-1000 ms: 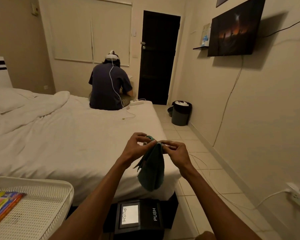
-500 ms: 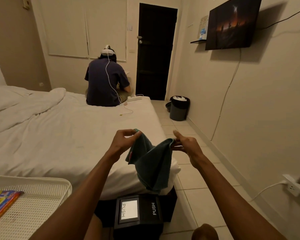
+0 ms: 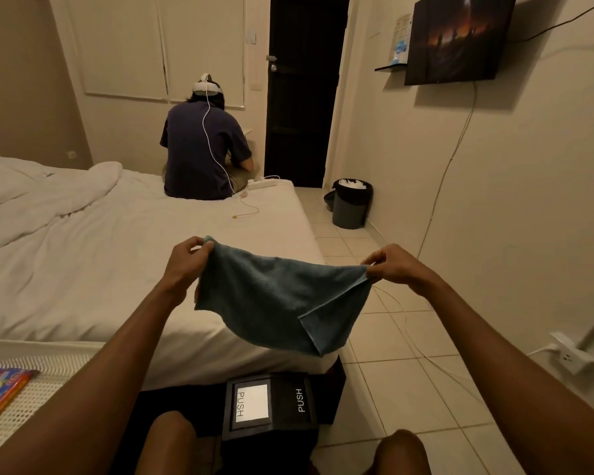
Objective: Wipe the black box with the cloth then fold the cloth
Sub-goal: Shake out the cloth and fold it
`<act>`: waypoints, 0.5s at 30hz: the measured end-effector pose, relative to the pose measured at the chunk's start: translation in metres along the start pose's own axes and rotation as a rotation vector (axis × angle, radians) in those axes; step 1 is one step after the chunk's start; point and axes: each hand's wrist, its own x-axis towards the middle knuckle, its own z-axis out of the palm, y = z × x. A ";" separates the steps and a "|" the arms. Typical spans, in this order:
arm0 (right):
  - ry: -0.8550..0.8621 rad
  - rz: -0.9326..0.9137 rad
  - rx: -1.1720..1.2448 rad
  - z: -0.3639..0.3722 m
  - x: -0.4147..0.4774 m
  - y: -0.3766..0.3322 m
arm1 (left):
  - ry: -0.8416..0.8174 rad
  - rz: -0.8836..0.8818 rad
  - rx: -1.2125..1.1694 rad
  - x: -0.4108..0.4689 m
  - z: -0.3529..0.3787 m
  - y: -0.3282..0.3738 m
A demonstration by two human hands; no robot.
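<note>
Cloth [image 3: 282, 299], a blue-grey towel, hangs spread in the air between two grips. The left hand [image 3: 189, 260] pinches one top corner between thumb and curled fingers, and a small tip of fabric pokes up above that grip. The right hand [image 3: 396, 265] pinches the opposite top corner with thumb and fingertips. The top edge sags a little between the two grips. The rest of the cloth drapes down below them, with a folded-over flap on the side nearer the right grip.

Below the cloth and nearer the person than either grip sits the black box [image 3: 271, 406], between the person's knees and well apart from the cloth. Its top shows a white panel and the word PUSH twice.

Under and beyond the left grip lies the bed [image 3: 100, 269] with its white sheet. Well below and outward from that grip, a white perforated basket [image 3: 31, 392] holds colourful packets [image 3: 0, 389]. Far beyond both grips another person [image 3: 203, 152] sits on the bed's far end, back turned, wearing a white headset. Beyond the right grip a dark bin [image 3: 352, 207] stands on the tiled floor near a black door [image 3: 306, 90]. High above that grip a screen [image 3: 456, 39] hangs on the wall. Below and outward from it is a wall socket [image 3: 571, 354] with a white plug in it.
</note>
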 end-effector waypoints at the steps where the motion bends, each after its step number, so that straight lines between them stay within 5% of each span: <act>1: -0.013 0.008 -0.041 -0.002 0.002 0.000 | 0.014 -0.009 -0.003 0.002 -0.002 -0.001; 6: -0.088 -0.005 -0.099 -0.020 0.005 0.005 | 0.059 -0.027 -0.030 0.007 -0.014 -0.006; 15: 0.110 -0.093 -0.015 -0.012 -0.002 0.022 | 0.048 0.111 -0.086 0.005 -0.018 0.015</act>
